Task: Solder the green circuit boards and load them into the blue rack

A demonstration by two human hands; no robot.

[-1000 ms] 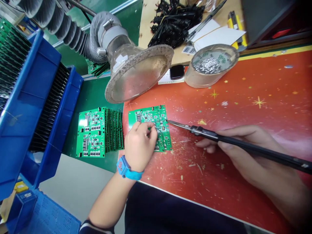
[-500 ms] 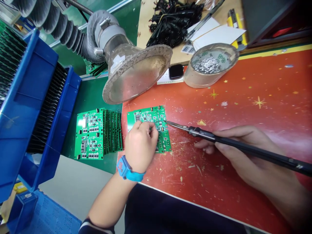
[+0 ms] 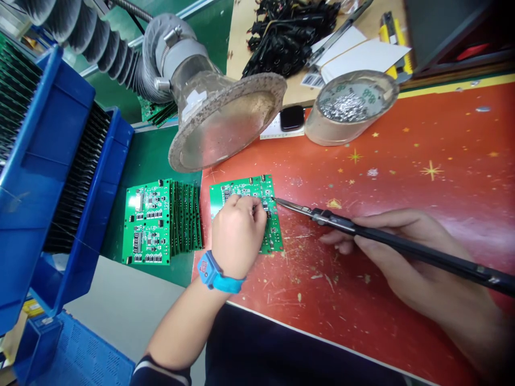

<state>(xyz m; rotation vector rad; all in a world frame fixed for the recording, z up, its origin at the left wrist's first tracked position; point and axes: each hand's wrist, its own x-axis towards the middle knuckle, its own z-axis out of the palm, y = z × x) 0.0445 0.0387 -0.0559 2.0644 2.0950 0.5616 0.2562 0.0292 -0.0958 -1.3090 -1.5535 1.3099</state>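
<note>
A green circuit board [image 3: 270,236] lies flat on the red star-patterned mat [image 3: 402,171]. My left hand [image 3: 238,235], with a blue watch on the wrist, rests on the board with its fingers pinched together; what they hold is too small to make out. My right hand [image 3: 396,252] grips a black soldering iron [image 3: 386,241] like a pen. The iron's tip touches the board's right edge, right beside my left fingertips.
A stack of green boards [image 3: 161,222] lies left of the mat on green surface. Blue bins [image 3: 52,177] with racked boards stand at the left. A fume extractor hood [image 3: 225,115] hangs above the board. A tub of solder scraps [image 3: 350,107], black cables [image 3: 289,32] and papers lie behind.
My left hand has slid a little right and up on the board, closer to the iron's tip. The soldering iron has barely moved.
</note>
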